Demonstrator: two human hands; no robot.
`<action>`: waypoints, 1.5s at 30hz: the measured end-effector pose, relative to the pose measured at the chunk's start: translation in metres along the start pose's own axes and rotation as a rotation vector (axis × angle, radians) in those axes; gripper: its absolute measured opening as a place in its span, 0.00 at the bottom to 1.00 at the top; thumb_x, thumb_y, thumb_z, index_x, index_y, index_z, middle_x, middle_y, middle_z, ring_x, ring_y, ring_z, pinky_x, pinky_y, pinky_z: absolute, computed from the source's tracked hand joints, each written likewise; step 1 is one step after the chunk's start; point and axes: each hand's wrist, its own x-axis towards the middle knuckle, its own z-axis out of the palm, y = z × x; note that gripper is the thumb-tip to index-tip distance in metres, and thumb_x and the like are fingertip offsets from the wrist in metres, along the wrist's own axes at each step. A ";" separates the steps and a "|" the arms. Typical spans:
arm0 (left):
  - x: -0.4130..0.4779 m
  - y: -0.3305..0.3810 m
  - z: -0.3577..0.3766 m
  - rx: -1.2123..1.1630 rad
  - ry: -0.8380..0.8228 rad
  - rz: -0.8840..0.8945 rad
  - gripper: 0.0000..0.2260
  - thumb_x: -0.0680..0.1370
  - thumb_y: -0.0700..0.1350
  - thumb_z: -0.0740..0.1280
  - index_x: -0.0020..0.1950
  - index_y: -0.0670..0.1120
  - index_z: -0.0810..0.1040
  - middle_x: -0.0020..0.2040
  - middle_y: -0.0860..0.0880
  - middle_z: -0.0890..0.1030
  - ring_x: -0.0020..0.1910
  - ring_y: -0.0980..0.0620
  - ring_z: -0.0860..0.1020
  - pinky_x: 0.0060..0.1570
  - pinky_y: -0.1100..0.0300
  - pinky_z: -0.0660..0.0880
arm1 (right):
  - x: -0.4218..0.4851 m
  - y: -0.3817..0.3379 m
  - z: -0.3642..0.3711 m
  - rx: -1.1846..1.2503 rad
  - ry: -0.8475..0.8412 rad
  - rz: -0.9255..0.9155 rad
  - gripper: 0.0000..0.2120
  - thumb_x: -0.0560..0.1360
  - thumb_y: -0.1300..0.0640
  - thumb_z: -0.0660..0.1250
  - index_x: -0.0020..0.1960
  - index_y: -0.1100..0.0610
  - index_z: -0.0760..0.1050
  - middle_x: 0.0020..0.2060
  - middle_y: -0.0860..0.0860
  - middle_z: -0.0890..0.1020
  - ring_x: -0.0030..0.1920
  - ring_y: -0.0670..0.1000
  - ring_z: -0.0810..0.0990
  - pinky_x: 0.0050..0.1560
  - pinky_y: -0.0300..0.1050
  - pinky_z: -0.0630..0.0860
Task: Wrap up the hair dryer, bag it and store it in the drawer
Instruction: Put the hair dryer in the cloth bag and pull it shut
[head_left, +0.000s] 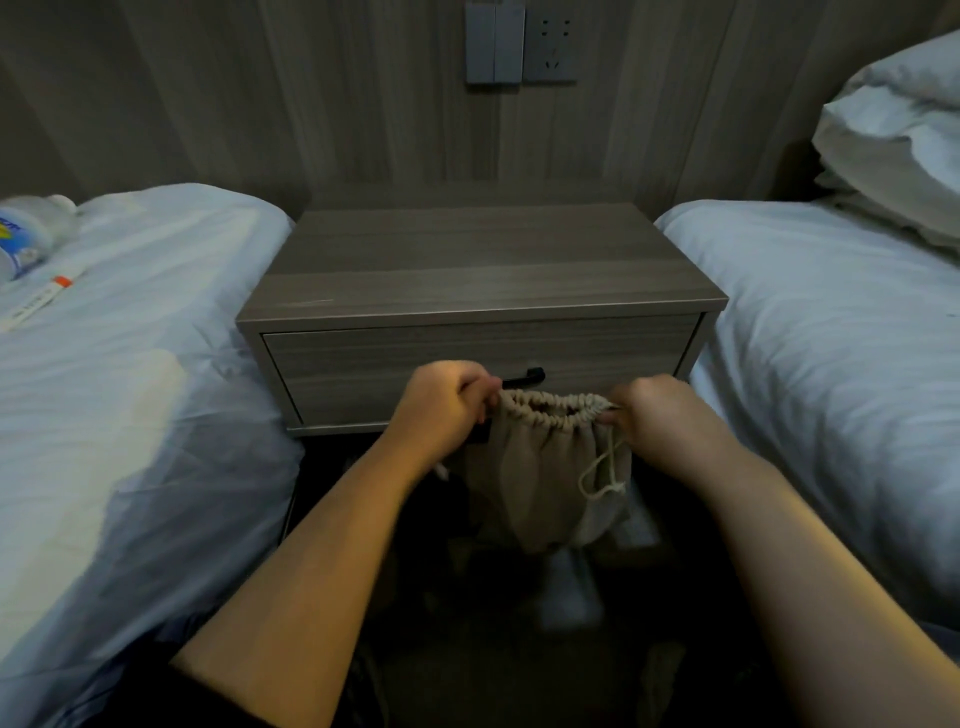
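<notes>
drawstring bag (540, 478) bulging, hands gripping gathered mouth

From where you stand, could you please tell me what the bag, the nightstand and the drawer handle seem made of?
Bag: matte beige woven cloth, likely cotton or linen; its neck gathers in soft folds. Nightstand: grey wood-grain board, probably laminate; streaked, low sheen. Drawer handle: smooth black, metal or plastic, cannot tell which.

A twin bedroom, likely a hotel's: a white-sheeted bed (130, 364) at 9 o'clock, a second bed (831, 338) at 3, a nightstand (478, 260) between them, stacked pillows (898, 140) at 2, and switches (493, 44) and a socket (550, 49) on the panelled wall (260, 104) at 12.
</notes>
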 end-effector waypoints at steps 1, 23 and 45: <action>0.000 0.000 0.002 -0.073 -0.005 -0.018 0.12 0.79 0.45 0.61 0.37 0.45 0.78 0.29 0.52 0.77 0.26 0.61 0.73 0.31 0.67 0.68 | 0.000 0.001 0.002 -0.063 -0.007 0.024 0.14 0.77 0.51 0.61 0.46 0.60 0.78 0.47 0.61 0.82 0.50 0.62 0.79 0.47 0.48 0.73; 0.022 -0.019 0.012 -0.742 0.329 -0.633 0.15 0.80 0.43 0.60 0.33 0.43 0.74 0.28 0.48 0.71 0.26 0.52 0.68 0.27 0.61 0.66 | 0.006 0.002 0.009 0.882 0.522 0.326 0.18 0.77 0.61 0.59 0.29 0.57 0.69 0.23 0.50 0.67 0.24 0.45 0.67 0.27 0.40 0.63; -0.004 0.010 0.036 -0.208 -0.236 0.135 0.09 0.76 0.46 0.67 0.37 0.45 0.74 0.32 0.54 0.72 0.31 0.63 0.69 0.33 0.69 0.65 | 0.010 0.016 -0.002 0.727 0.580 0.107 0.14 0.74 0.63 0.60 0.32 0.53 0.74 0.27 0.48 0.75 0.29 0.39 0.73 0.35 0.38 0.68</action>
